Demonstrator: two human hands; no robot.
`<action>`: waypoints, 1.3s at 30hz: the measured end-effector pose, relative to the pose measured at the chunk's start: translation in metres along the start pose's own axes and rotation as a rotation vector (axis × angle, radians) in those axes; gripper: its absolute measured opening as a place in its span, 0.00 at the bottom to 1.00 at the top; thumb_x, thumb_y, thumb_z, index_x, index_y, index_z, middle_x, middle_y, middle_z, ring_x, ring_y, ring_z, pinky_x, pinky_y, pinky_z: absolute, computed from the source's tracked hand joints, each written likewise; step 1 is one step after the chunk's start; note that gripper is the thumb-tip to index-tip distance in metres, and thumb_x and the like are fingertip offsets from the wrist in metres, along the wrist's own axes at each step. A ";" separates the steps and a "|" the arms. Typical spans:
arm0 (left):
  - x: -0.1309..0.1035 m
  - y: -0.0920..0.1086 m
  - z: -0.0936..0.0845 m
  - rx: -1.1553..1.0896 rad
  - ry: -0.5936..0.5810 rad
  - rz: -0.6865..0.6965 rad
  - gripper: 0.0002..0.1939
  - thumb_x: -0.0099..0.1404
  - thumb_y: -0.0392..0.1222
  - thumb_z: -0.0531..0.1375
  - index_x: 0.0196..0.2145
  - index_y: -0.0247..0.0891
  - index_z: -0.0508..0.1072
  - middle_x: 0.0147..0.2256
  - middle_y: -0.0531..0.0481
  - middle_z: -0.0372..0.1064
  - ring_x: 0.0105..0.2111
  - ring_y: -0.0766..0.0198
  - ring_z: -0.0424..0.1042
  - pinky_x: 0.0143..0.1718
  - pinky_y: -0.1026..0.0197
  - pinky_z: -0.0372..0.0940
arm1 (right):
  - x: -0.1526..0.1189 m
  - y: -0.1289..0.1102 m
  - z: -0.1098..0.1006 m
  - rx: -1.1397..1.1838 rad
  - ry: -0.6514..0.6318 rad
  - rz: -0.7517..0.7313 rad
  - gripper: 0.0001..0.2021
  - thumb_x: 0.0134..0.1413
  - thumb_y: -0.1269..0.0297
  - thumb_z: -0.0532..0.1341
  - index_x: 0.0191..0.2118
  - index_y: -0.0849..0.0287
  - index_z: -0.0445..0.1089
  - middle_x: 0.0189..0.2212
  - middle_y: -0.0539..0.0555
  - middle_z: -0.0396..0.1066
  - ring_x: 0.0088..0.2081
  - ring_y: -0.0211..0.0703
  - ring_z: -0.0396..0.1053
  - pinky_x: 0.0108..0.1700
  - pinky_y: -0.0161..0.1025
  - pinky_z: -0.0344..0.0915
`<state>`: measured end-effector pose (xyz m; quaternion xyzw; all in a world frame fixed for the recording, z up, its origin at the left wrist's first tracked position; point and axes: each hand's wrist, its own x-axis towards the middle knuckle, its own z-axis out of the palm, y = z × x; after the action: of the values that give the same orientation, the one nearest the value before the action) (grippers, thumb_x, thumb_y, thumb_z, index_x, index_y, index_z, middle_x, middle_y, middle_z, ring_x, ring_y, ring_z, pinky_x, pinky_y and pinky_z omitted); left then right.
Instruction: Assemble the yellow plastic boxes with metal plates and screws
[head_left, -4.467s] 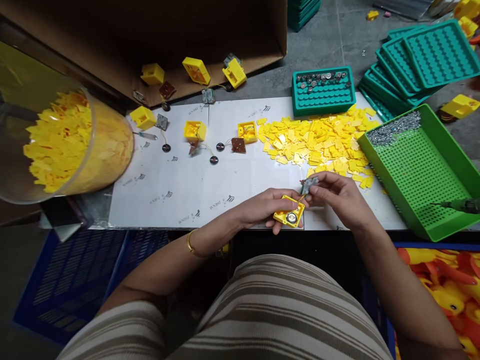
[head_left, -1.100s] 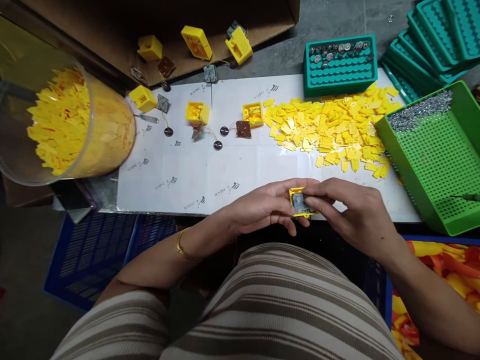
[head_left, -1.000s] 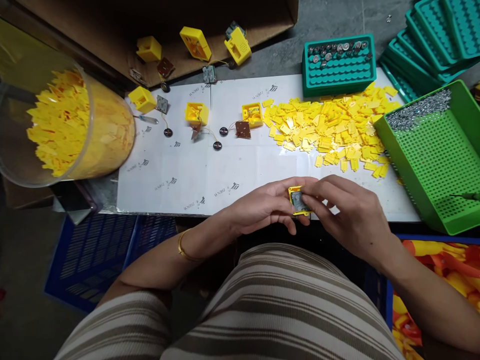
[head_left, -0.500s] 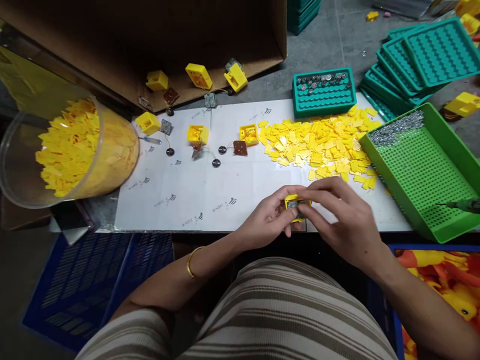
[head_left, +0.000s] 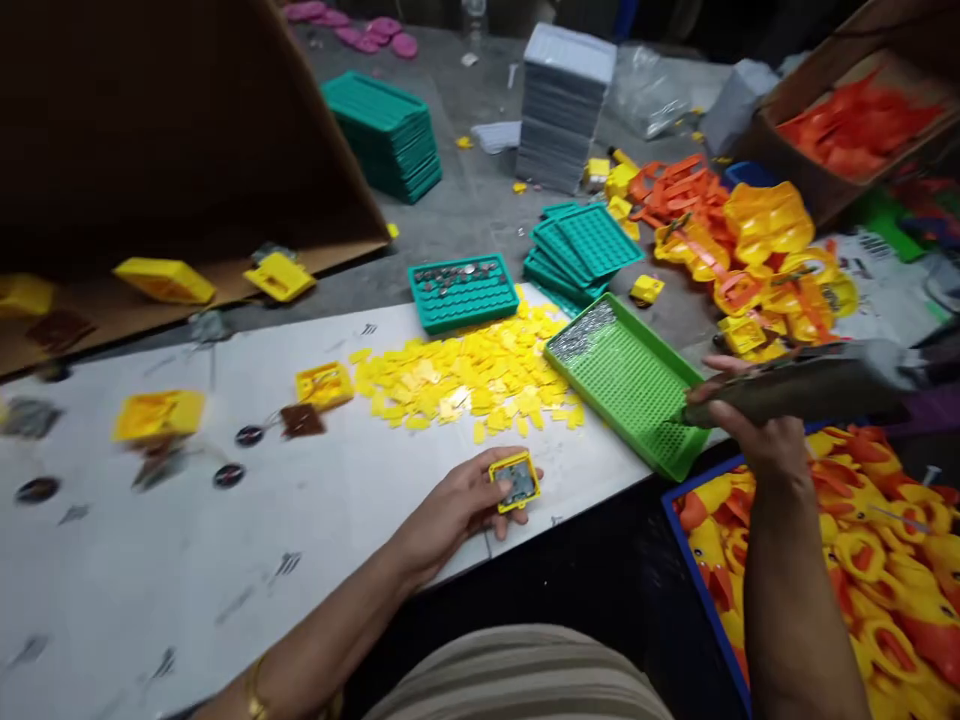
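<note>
Between the thumb and fingers of my left hand [head_left: 461,505] is a small yellow plastic box [head_left: 514,481], its open side up, with a grey circuit board [head_left: 519,480] seated inside. My right hand [head_left: 772,440] is closed around an electric screwdriver [head_left: 802,383]. The tool's thin bit points left, over the near end of a green perforated tray [head_left: 622,390]. A heap of small silvery screws [head_left: 589,330] lies at that tray's far end. Flat yellow plastic pieces [head_left: 465,375] are spread on the white board beyond my left hand.
A teal tray with button cells [head_left: 463,310] stands behind the yellow pieces, beside stacked teal trays [head_left: 585,245]. At left lie yellow boxes [head_left: 324,385] with wired boards. A blue crate [head_left: 709,590] of yellow-orange toy parts stands at lower right; a cardboard box [head_left: 337,200] is at upper left.
The view has swung right. My right hand has left the yellow box and now grips the electric screwdriver over the green tray. My left hand still holds the box, its circuit board now exposed.
</note>
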<state>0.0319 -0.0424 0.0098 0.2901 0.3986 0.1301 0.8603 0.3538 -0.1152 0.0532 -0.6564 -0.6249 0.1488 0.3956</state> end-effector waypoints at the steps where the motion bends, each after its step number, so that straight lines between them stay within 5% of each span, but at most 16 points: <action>1: 0.002 0.000 0.002 0.027 0.001 -0.005 0.23 0.58 0.40 0.64 0.50 0.36 0.66 0.45 0.40 0.70 0.29 0.65 0.73 0.24 0.66 0.63 | 0.006 0.004 -0.001 0.071 0.020 0.037 0.13 0.57 0.61 0.61 0.47 0.57 0.67 0.30 0.51 0.72 0.33 0.45 0.73 0.37 0.45 0.72; 7: 0.019 -0.008 0.008 0.080 -0.023 -0.045 0.26 0.58 0.45 0.64 0.52 0.35 0.64 0.45 0.41 0.70 0.31 0.64 0.73 0.25 0.65 0.63 | 0.064 0.003 0.032 0.550 0.275 0.022 0.13 0.50 0.60 0.65 0.41 0.56 0.67 0.21 0.46 0.68 0.24 0.40 0.69 0.32 0.42 0.71; 13: 0.026 -0.011 0.012 0.085 -0.001 -0.057 0.28 0.59 0.45 0.63 0.54 0.33 0.62 0.45 0.40 0.68 0.31 0.63 0.73 0.25 0.65 0.62 | 0.124 0.012 0.076 0.606 0.627 -0.103 0.11 0.47 0.57 0.65 0.33 0.56 0.66 0.15 0.41 0.58 0.15 0.34 0.61 0.20 0.35 0.62; 22: 0.027 -0.010 0.010 0.088 -0.030 -0.067 0.30 0.58 0.45 0.63 0.55 0.32 0.61 0.45 0.39 0.67 0.31 0.62 0.73 0.26 0.64 0.63 | 0.145 0.015 0.097 0.599 0.607 -0.161 0.12 0.48 0.53 0.63 0.32 0.55 0.65 0.14 0.41 0.56 0.13 0.31 0.56 0.18 0.34 0.59; 39: 0.031 -0.013 0.005 0.050 -0.056 -0.072 0.30 0.56 0.48 0.65 0.53 0.35 0.63 0.43 0.41 0.68 0.31 0.60 0.74 0.25 0.64 0.63 | 0.149 0.018 0.102 0.537 0.563 -0.107 0.17 0.47 0.46 0.62 0.27 0.55 0.61 0.14 0.42 0.54 0.14 0.31 0.55 0.18 0.35 0.58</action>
<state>0.0557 -0.0406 -0.0140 0.3004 0.3875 0.0808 0.8678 0.3220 0.0606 0.0197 -0.5112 -0.4644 0.1002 0.7163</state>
